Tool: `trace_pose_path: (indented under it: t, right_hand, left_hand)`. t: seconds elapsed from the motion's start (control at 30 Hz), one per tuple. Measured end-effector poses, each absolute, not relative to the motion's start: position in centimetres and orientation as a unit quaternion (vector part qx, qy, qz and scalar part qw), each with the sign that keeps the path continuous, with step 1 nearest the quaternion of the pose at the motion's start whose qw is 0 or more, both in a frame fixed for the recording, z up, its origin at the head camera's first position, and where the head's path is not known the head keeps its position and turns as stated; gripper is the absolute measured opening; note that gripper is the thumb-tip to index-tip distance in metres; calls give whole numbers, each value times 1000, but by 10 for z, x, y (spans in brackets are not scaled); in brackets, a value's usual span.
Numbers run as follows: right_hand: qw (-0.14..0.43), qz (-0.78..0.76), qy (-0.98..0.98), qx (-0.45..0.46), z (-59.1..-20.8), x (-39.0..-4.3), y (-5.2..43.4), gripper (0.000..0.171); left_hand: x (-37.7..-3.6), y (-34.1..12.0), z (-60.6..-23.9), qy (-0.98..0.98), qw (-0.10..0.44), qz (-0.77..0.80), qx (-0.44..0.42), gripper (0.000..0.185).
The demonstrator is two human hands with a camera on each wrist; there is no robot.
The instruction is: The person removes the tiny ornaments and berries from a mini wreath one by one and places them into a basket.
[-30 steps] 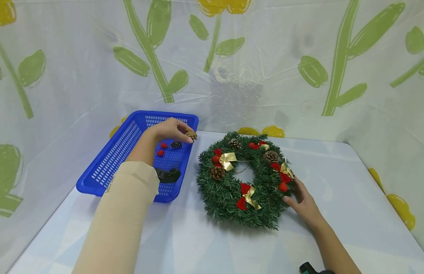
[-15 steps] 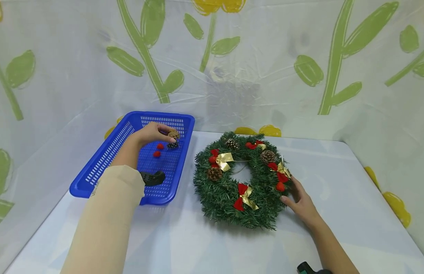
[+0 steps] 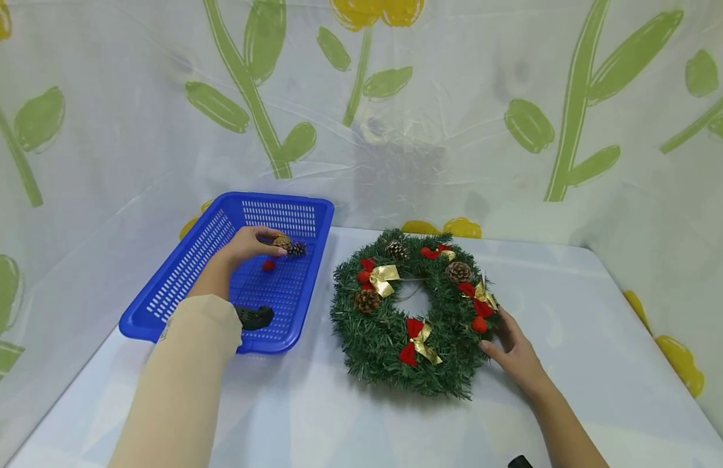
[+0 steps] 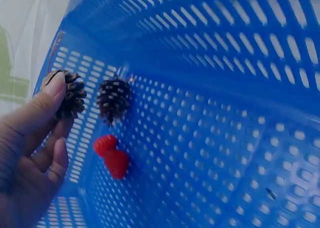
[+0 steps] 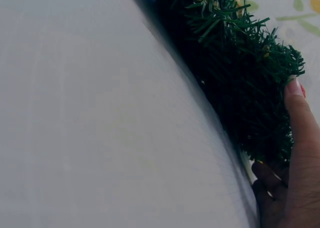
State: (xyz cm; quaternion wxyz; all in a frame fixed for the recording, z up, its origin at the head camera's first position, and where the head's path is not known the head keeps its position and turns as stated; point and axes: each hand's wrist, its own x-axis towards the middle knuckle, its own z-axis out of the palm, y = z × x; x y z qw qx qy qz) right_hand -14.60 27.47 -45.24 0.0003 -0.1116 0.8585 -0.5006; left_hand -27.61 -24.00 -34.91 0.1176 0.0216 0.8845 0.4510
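Observation:
A green wreath (image 3: 390,338) with red and gold bows, pine cones and red berries lies on the table. My right hand (image 3: 497,335) rests against its lower right edge, fingers (image 5: 295,112) laid along the needles of the wreath (image 5: 235,72). My left hand (image 3: 276,244) is inside the blue basket (image 3: 162,292) and pinches a brown pine cone (image 3: 282,241) low over the floor. In the left wrist view the thumb of that hand (image 4: 59,112) lies on the brown pine cone (image 4: 72,95), beside a darker pine cone (image 4: 113,98) and two red berries (image 4: 112,155).
The darker pine cone (image 3: 296,249), a red berry (image 3: 268,265) and a black object (image 3: 256,317) lie in the basket. A plastic-covered backdrop with flower prints walls in the table (image 3: 601,338) at the back and sides. A dark object (image 3: 518,462) shows at the bottom edge.
My left hand has carried the brown pine cone from over the basket's right rim leftward and down into the basket, beside the darker cone. My right hand stays against the wreath.

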Motion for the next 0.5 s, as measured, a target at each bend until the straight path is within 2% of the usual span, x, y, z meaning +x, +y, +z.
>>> trace_pose_path:
  t: [0.5]
  right_hand:
    - [-3, -505, 855, -117, -453, -146, 275, 79]
  left_hand:
    - [-276, -243, -367, 890, 165, 424, 39, 53]
